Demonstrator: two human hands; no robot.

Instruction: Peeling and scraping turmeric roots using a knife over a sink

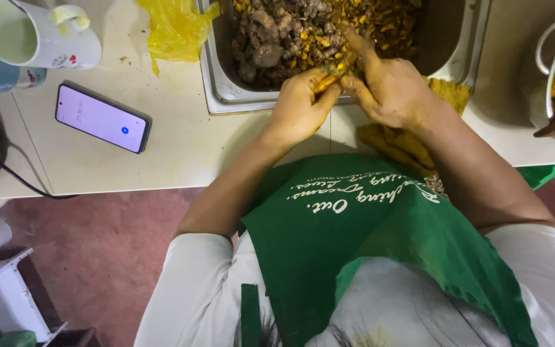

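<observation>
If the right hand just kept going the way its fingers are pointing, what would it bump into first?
The right hand points up and left over the metal tray, so it would probably meet the heap of dark and orange peelings inside it; depth is hard to judge.

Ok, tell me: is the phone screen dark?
No, the phone lies on the table with its screen lit pale.

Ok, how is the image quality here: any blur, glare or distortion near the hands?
Head view: light is even and soft, with no hard shadows. The left hand and right hand look slightly smeared around the orange piece. The phone screen glows brightly, washing out its content. Table edges bow from wide-angle distortion.
</observation>
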